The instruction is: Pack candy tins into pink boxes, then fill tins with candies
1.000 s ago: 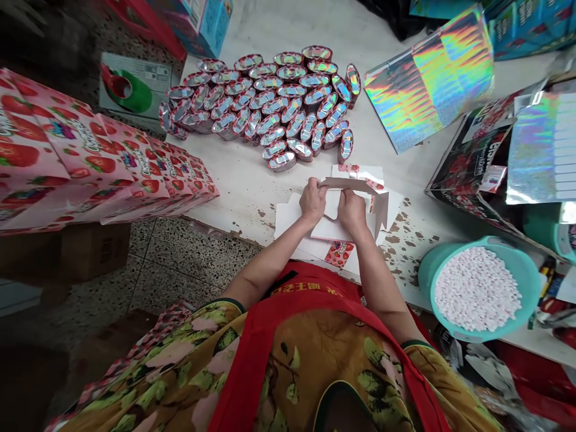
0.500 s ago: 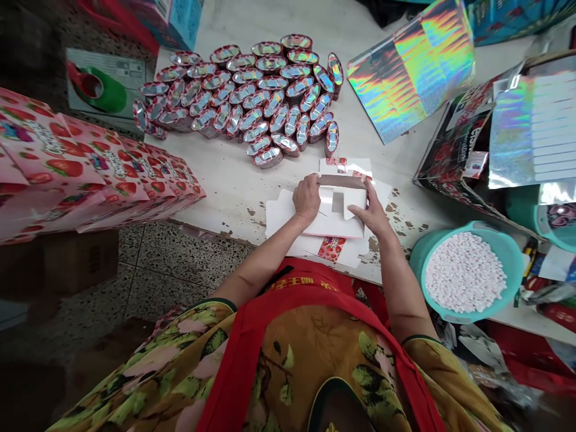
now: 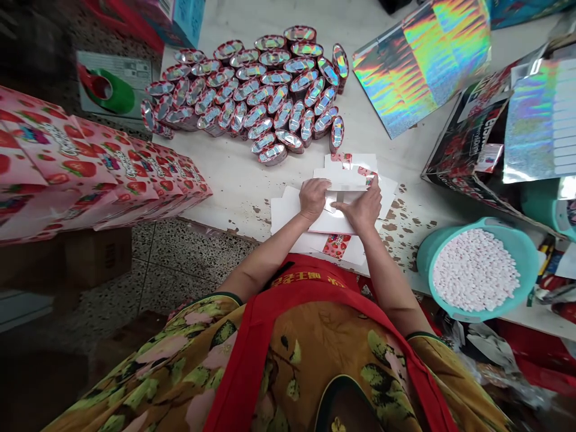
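Observation:
A white cardboard box (image 3: 332, 222), partly folded, lies on top of flat printed cartons (image 3: 336, 245) at the table's near edge. My left hand (image 3: 314, 199) grips its left side, fingers curled over the far flap. On the right, my right hand (image 3: 364, 209) holds the other side, with the thumb pointing inward over the box's inside and the fingers at the far flap (image 3: 344, 180). Strawberry-print patches show on the cartons beneath. My palms hide parts of the box's side edges.
Many oval packs with shiny tops (image 3: 256, 96) stand beyond my hands. Pink strawberry boxes (image 3: 112, 162) are stacked at left. A teal basin (image 3: 425, 258) of small white pieces sits at right, near a dark carton (image 3: 450, 138) and holographic sheets (image 3: 420, 66).
The box's far flap has folded down toward me, narrowing the opening. My right hand has moved a little inward, its thumb further over the box. The whole view has shifted slightly.

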Tool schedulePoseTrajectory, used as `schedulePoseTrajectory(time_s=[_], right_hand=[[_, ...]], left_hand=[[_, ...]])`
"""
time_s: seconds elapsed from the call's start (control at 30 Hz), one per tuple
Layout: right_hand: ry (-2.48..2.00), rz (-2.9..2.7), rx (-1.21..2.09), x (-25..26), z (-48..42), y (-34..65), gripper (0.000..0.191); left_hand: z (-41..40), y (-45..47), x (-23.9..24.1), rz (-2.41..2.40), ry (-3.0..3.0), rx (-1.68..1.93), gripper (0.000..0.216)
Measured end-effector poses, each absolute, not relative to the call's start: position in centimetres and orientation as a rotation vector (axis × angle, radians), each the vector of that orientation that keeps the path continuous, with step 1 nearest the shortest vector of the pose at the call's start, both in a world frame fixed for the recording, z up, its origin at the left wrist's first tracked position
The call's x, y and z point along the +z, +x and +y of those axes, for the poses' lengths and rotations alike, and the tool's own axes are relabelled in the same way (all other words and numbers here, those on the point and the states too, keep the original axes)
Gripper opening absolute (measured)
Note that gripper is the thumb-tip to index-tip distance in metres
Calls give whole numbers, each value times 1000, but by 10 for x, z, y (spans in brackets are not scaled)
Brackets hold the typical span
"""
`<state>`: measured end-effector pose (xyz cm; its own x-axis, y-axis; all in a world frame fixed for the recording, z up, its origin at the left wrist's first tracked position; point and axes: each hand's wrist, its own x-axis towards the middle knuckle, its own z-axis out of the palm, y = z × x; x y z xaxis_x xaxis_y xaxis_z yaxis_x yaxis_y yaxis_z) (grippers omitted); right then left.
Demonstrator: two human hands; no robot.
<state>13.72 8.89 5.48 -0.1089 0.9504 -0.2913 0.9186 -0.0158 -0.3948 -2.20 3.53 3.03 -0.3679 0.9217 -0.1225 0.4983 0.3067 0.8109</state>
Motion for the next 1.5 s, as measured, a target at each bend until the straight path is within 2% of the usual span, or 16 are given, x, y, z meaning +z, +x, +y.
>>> schedulePoseTrajectory(time_s=[0.07, 0.17, 0.3, 0.43, 0.5, 0.57, 0.67, 0.73, 0.83, 1.0, 1.27, 1.5], right_hand=[[-2128, -2112, 713, 56, 87, 129, 129], [-2165, -2069, 659, 56, 84, 122, 115], [-2149, -2035, 747, 55, 83, 127, 92], [-1780, -2043, 1172, 50, 99, 159, 106], [-1564, -2001, 1407, 49, 106, 183, 107], [-1503, -1909, 1463, 51, 103, 204, 94], [-1609, -1933, 1165, 59, 76, 215, 57], [-1664, -2113, 935, 65, 50, 207, 35], [-1708, -2403, 786, 72, 20, 186, 24], [-1590, -2678, 746, 73, 22, 162, 30], [-1310, -2773, 718, 54, 50, 154, 63], [-1386, -2682, 624, 44, 36, 159, 68]], left_hand=[[32, -24, 31, 1913, 1305, 962, 33], [25, -35, 31, 1679, 1469, 1008, 30], [17, -59, 31, 1357, 1749, 786, 52], [22, -68, 39, 1413, 1851, 542, 31], [29, -65, 46, 1508, 1844, 440, 26], [37, -58, 54, 1566, 1825, 294, 40], [51, -46, 64, 1606, 1784, 7, 82], [58, -38, 66, 1628, 1775, -155, 93], [65, -26, 64, 1672, 1791, -293, 99], [69, -19, 62, 1667, 1809, -379, 103], [89, -36, 84, 1466, 1717, -442, 90], [92, -33, 90, 1483, 1708, -329, 98]])
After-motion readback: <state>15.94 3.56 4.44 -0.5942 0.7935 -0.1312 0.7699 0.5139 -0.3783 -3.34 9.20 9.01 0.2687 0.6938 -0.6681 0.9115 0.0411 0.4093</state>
